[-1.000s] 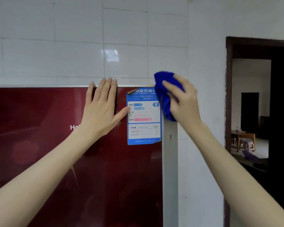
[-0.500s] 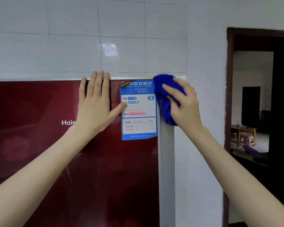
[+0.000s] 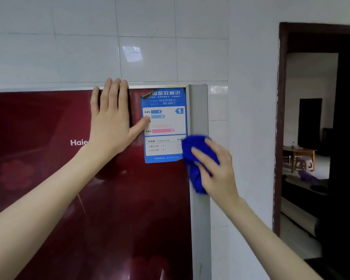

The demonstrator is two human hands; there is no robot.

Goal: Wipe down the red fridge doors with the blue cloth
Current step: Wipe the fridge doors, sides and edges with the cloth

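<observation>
While the blue cloth [image 3: 198, 164] sits bunched against the grey right edge [image 3: 199, 219] of the red fridge door [image 3: 109, 219], just beside the lower right corner of the energy label [image 3: 164, 126], the red panel itself looks mostly unwiped from this view.

Right hand [image 3: 218, 170]: fingers closed over the cloth, pressing it to the edge strip. Left hand [image 3: 111, 122]: flat on the door near its top, fingers together, thumb splayed onto the label.

Risks, as judged:
- Label's top left corner is already curled; a stroke dragged across it could peel or tear it.
- Bunched cloth gives a small contact patch; streaks or missed bands likely on glossy red.
- The bracing palm may leave prints on the door.
- White tiled wall [image 3: 218, 128] close by limits sideways strokes.
</observation>
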